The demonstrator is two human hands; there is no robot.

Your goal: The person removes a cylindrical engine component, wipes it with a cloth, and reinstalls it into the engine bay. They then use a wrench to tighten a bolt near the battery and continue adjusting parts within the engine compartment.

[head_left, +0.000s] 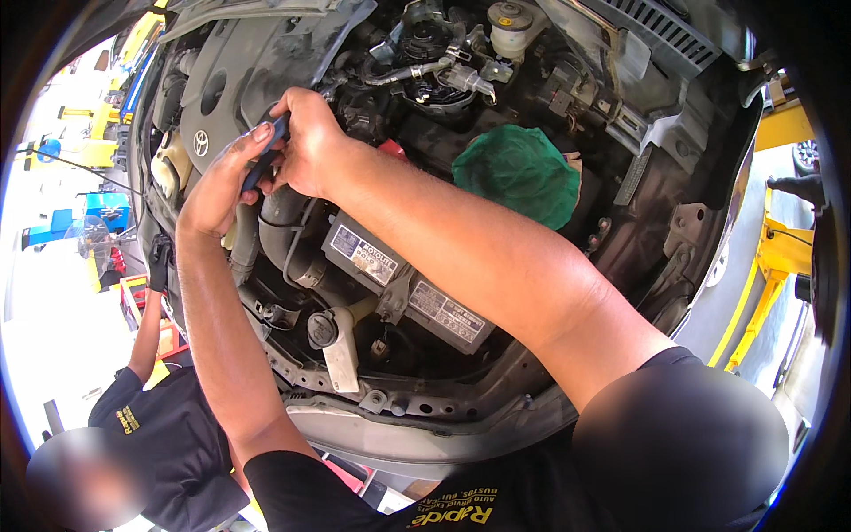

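The fingers of the left hand (213, 188) and right hand (312, 146) pinch a blue object (257, 173), possibly a tool, near the engine cover (261, 66). Keep both grips firm, turning gently.

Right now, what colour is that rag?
The rag is green with dark smudges, clearest in the head view.

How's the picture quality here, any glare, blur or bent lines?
Head view: background at left blown out white; the car's front edge bows, fisheye-style; black corners; the left hand, right hand and battery look fairly clear; deep shade fills gaps beside the battery; two round patches blurred, low at either side.
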